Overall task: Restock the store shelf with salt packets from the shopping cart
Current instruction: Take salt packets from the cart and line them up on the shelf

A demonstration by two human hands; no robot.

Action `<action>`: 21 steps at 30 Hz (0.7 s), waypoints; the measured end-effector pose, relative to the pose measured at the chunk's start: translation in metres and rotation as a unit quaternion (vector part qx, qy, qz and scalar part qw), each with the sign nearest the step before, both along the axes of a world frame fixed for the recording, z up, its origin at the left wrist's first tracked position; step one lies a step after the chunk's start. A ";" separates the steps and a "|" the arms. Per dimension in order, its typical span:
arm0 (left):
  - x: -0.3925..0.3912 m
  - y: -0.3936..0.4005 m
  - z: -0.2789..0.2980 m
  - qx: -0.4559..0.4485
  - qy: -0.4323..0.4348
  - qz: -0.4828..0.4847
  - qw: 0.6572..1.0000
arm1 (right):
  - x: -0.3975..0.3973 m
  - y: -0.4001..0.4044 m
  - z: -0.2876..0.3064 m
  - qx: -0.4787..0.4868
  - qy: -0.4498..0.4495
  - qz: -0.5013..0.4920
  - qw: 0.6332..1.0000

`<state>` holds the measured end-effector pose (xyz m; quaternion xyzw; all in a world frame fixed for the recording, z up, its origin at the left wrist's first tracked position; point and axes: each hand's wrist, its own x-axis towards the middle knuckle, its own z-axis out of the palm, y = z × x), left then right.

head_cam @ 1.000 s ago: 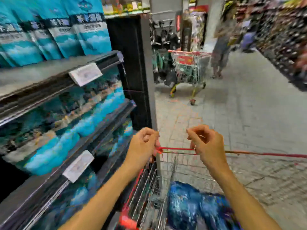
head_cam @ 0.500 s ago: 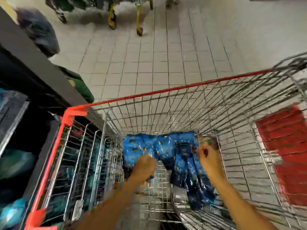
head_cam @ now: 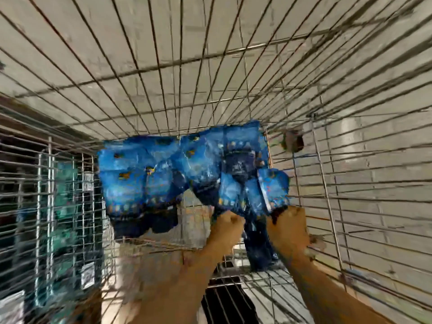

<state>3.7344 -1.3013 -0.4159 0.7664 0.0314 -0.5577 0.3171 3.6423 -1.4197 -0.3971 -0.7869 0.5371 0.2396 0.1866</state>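
Pale floor tiles (head_cam: pixel 145 43) show through cart wire (head_cam: pixel 233 50); both hands' fingers grip blue salt packets (head_cam: pixel 187 174).

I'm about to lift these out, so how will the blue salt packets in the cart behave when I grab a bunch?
The blue salt packets look like soft, creased pouches, so they will probably sag and shift rather than stay flat. Their shiny film suggests they could slide against each other. Both the left hand and right hand are on the pile's near edge in the wire cart, which probably steadies it.

left hand (head_cam: pixel 225 226) | right hand (head_cam: pixel 288 224) | both gripping salt packets (head_cam: pixel 182 169) | inside cart (head_cam: pixel 163 66)
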 end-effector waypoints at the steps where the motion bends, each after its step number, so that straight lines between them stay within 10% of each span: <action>1: -0.007 -0.006 -0.008 -0.002 -0.003 -0.006 1.000 | 0.000 0.001 -0.003 -0.017 -0.002 -0.025 1.000; 10: -0.051 -0.047 -0.037 0.054 -0.087 0.012 0.995 | -0.013 -0.006 -0.033 -0.093 0.031 0.066 0.993; 21: -0.054 -0.041 -0.034 -0.056 -0.094 0.028 0.994 | -0.022 -0.013 -0.029 0.019 -0.223 -0.064 0.972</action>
